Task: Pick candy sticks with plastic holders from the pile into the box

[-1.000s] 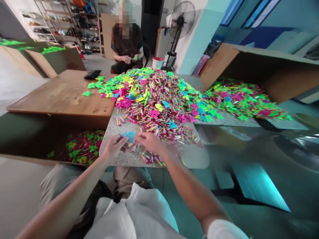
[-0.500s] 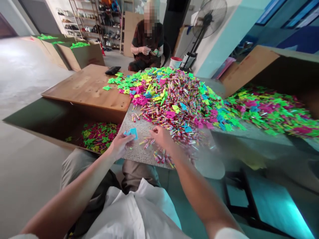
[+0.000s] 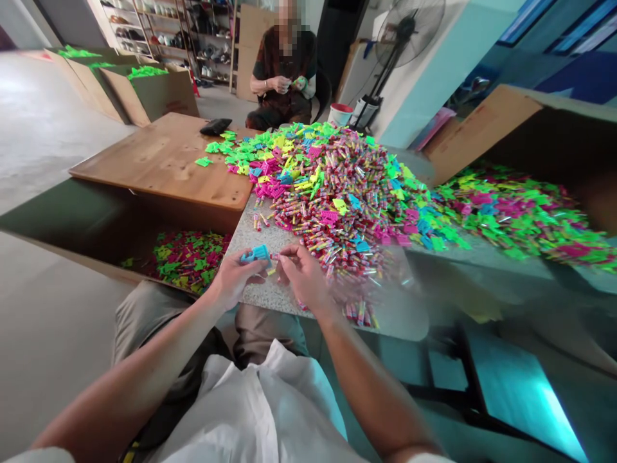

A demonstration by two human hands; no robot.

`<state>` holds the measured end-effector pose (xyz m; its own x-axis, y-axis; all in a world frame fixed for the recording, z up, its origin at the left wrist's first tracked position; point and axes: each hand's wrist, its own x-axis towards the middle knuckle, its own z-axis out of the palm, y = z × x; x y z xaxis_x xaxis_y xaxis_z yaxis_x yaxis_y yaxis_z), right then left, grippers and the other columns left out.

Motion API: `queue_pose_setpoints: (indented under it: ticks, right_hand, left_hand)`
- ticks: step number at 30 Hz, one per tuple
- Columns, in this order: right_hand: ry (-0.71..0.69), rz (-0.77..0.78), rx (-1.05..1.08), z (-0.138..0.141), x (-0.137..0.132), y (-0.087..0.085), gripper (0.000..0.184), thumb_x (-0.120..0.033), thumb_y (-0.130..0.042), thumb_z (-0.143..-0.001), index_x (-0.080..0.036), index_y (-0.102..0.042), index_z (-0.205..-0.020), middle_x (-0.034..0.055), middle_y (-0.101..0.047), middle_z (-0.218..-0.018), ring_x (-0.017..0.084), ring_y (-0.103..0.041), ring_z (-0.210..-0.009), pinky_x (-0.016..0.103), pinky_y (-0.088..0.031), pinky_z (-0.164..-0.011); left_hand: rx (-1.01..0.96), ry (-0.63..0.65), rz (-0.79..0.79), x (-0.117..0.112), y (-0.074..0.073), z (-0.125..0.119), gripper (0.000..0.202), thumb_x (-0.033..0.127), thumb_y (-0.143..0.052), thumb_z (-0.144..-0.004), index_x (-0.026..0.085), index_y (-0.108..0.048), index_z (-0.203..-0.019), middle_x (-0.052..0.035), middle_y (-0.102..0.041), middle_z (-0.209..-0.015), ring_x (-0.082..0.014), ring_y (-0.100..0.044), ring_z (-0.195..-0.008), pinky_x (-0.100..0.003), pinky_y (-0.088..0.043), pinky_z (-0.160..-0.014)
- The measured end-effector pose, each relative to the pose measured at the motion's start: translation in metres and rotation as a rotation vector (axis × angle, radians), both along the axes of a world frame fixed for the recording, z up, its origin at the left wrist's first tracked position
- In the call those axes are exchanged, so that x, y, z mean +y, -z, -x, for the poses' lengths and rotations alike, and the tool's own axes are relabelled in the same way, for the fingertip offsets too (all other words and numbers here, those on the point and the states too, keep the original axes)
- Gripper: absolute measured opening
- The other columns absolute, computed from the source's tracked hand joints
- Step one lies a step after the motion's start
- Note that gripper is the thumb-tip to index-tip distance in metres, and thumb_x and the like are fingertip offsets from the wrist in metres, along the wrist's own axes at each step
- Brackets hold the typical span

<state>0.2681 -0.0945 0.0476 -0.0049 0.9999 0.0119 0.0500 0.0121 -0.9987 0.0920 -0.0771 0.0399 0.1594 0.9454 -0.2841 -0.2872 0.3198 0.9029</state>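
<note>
My left hand [image 3: 234,278] is closed round a small blue plastic piece [image 3: 257,254] just above the near edge of the speckled stone tabletop [image 3: 260,292]. My right hand [image 3: 303,276] pinches a thin wrapped stick [image 3: 281,258] and holds its end against the blue piece. Directly beyond both hands rises a big heap of small wrapped sticks [image 3: 337,193], mixed with pink, green, yellow and blue plastic pieces.
A cardboard box [image 3: 110,222] with coloured pieces stands low at my left, under a wooden board [image 3: 159,161]. A large box [image 3: 525,135] spills more pieces at right. Another person [image 3: 284,64] sits across the table. A standing fan [image 3: 405,32] is behind.
My right hand left the heap with a stick and came back to meet the blue piece in my left hand. The view shifted slightly.
</note>
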Motion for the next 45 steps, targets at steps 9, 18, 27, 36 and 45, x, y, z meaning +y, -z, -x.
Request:
queue_pose_setpoints:
  ticks: [9,18,27,36,45]
  right_hand:
    - [0.023,-0.092,-0.051,0.004,-0.007,-0.007,0.025,-0.045,-0.061,-0.095,-0.021,-0.061,-0.100,0.0003,-0.066,-0.083,0.012,-0.061,-0.064,0.025,-0.054,-0.060]
    - [-0.055,0.037,0.143,-0.006,-0.002,0.002,0.019,-0.040,-0.062,-0.093,-0.021,-0.061,-0.096,-0.0033,-0.063,-0.069,0.011,-0.056,-0.054,0.023,-0.046,-0.052]
    - [-0.101,-0.204,-0.341,-0.005,-0.012,-0.005,0.020,-0.040,-0.054,-0.100,-0.022,-0.061,-0.103,0.0034,-0.067,-0.086,0.017,-0.067,-0.078,0.027,-0.055,-0.069]
    - [-0.144,-0.350,-0.445,-0.012,-0.013,-0.009,0.017,-0.033,-0.053,-0.100,-0.024,-0.065,-0.106,0.0072,-0.071,-0.102,0.022,-0.068,-0.098,0.032,-0.054,-0.086]
    - [-0.203,-0.136,-0.254,-0.017,-0.010,-0.015,0.017,-0.039,-0.054,-0.101,-0.024,-0.061,-0.105,-0.0021,-0.063,-0.073,0.015,-0.063,-0.068,0.028,-0.051,-0.070]
  left_hand:
    - [0.144,-0.074,-0.118,-0.005,-0.010,-0.006,0.040,0.042,-0.089,-0.065,0.014,-0.071,-0.088,-0.0018,-0.070,-0.068,-0.0153,-0.068,-0.062,-0.025,-0.058,-0.058]
    - [0.057,0.002,-0.066,-0.009,-0.009,-0.004,0.033,0.039,-0.088,-0.067,0.016,-0.072,-0.085,-0.0014,-0.070,-0.072,-0.0136,-0.066,-0.064,-0.023,-0.057,-0.058]
    - [0.290,-0.042,-0.175,-0.013,-0.012,-0.006,0.030,0.042,-0.083,-0.072,0.016,-0.069,-0.076,0.0008,-0.066,-0.062,-0.0135,-0.065,-0.057,-0.024,-0.056,-0.057]
    - [0.468,0.047,-0.344,-0.017,-0.024,0.002,0.020,0.038,-0.077,-0.078,0.018,-0.073,-0.079,0.0016,-0.064,-0.057,-0.0136,-0.060,-0.053,-0.023,-0.045,-0.053]
    - [0.337,0.116,-0.324,-0.014,-0.030,0.007,0.021,0.039,-0.082,-0.074,0.019,-0.076,-0.072,-0.0013,-0.065,-0.057,-0.0154,-0.059,-0.055,-0.025,-0.048,-0.057]
